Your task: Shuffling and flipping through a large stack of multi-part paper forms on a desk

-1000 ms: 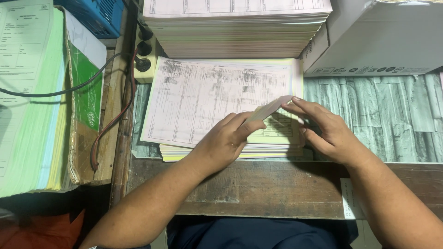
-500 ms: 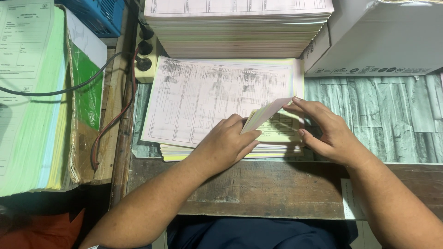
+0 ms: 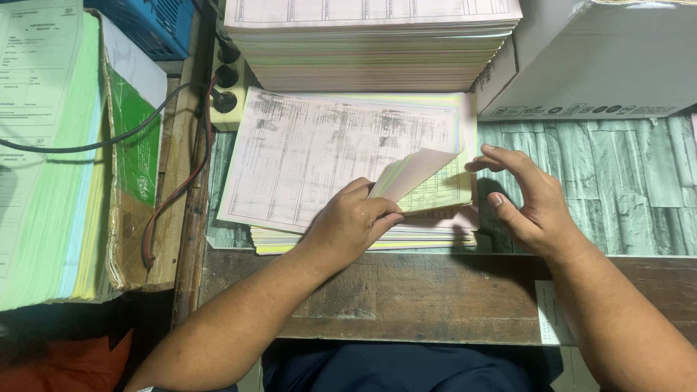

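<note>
**Pink and yellow form sheets lifted at one corner**

Pale pink paper is what I see first: the top printed form (image 3: 327,156) of a low stack of forms (image 3: 363,238) lying on the grey plank-patterned tabletop (image 3: 617,181), close to its near wooden edge (image 3: 406,297). My left hand (image 3: 348,225) rests on the near right part of that stack, fingers curled around the raised corner of a few sheets (image 3: 414,174), which bend up and show a yellow underside. My right hand (image 3: 530,199) hovers just right of the lifted corner, fingers spread and loose, holding nothing; I cannot tell whether its fingertips touch the paper's edge.

Just beyond the low stack stands a much taller pile of forms (image 3: 370,51). To its right is a white cardboard box (image 3: 602,58). Left of the low stack a power strip (image 3: 226,87) sits with dark plugs, and a black cable (image 3: 109,141) and a red cable (image 3: 174,196) run from it. At far left is a thick bundle of green-edged papers (image 3: 43,160), with a blue crate (image 3: 149,25) behind.
</note>
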